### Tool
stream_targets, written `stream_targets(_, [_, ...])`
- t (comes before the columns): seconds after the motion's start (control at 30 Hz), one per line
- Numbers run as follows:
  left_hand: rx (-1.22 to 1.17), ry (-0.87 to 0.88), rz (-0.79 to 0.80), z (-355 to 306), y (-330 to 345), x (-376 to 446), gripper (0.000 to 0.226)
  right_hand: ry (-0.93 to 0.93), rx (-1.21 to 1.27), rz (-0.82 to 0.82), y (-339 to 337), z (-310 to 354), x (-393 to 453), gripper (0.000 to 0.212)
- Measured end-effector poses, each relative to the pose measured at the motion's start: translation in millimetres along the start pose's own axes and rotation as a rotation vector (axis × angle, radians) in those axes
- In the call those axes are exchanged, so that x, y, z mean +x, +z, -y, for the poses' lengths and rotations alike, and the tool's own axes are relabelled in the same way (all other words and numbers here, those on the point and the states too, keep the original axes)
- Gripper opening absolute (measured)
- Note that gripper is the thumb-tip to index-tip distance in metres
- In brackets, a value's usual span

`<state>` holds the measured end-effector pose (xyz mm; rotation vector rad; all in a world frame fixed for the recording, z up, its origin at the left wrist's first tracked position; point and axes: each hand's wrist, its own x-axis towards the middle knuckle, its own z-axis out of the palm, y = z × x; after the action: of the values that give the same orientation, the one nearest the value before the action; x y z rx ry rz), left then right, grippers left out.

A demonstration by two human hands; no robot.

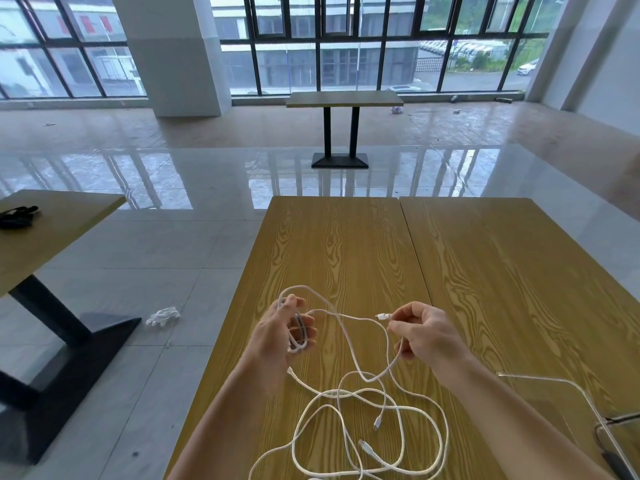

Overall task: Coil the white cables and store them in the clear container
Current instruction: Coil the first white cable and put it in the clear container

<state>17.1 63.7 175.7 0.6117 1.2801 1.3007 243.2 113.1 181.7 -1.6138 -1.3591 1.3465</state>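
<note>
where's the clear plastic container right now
In the head view the clear plastic container sits at the lower right on the wooden table, beside the right forearm, right of the loose white cables.

Wood-grain table (485,271) — glossy floor tiles (194,174)

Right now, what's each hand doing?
Left hand: grips a small coil of white cable.
Right hand: pinches the cable's connector end.

Count: 2 hands, left (277,336) and right (427,336). Clear container (568,403): 1. White cables (381,410): tangled, exact number indeterminate; 4 connector ends visible. Tabletops adjoining: 2.
</note>
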Motion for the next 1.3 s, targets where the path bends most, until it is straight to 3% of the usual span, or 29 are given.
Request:
stream_targets(0.27, [-0.146, 0.106, -0.303, 6.4, -24.0, 24.5, 0.019, -0.015, -0.013, 0.183, -0.3, 6.9, -12.3, 0.013])
stream_targets(0.5, [-0.167, 0.094, -0.392, 10.8, -44.8, 36.6, 0.024, 0.011, 0.098, 0.292, -3.6, 17.3, -19.0, 0.014])
stream_targets(0.83, [-0.001, 0.04, -0.368, 23.1, -65.3, 45.4, 0.024, 0.025, 0.427, 0.432, -8.1, 37.2, -21.6, 0.02])
stream_targets(1.0, [0.116, 0.039, -0.332, 30.8, -63.7, 43.6, 0.027, 0.011, 0.576, 0.485, -8.6, 46.7, -23.3, 0.011])
stream_targets(1.13, [-0.011, -0.017, -0.276, 32.7, -56.6, 37.6, 0.025, -0.017, 0.717, 0.466, -8.8, 52.3, -22.8, 0.009])
stream_targets(1.3, [0.092, -0.09, -0.113, 33.8, -49.4, 24.9, 0.028, -0.08, 0.847, 0.422, -13.4, 56.0, -16.3, 0.016])
